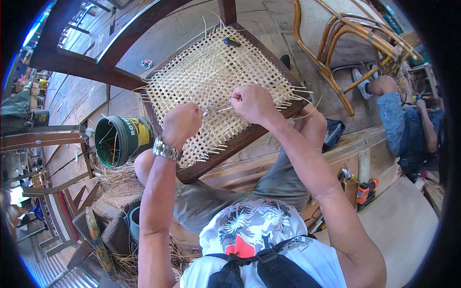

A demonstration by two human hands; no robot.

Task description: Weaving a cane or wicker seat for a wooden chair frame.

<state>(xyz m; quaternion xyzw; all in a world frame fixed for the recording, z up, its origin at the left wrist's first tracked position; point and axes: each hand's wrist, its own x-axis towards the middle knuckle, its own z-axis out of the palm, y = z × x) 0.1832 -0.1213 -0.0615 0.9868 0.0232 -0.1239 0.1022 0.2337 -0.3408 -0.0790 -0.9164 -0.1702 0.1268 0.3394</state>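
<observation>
A dark wooden chair (pixel 225 154) stands before me, its seat woven in pale open cane mesh (pixel 211 72). Loose strand ends stick out along the seat's edges. My right hand (pixel 254 103) is closed in a pinch over the middle of the seat, with a short cane strand (pixel 225 110) reaching left from its fingers. To the left, my left hand (pixel 184 122) is closed just above the weave, a metal watch (pixel 167 150) on its wrist. A small whitish bit shows at its fingertips; I cannot make out what it is. A short dark tool (pixel 232 42) lies at the seat's far side.
A green bucket (pixel 120 139) holding strands stands left of the chair. Cane scraps (pixel 122 180) lie below it. At the far right, a rattan chair (pixel 331 53) stands near another seated person (pixel 408 120). An orange and black tool (pixel 367 192) lies right of my arm.
</observation>
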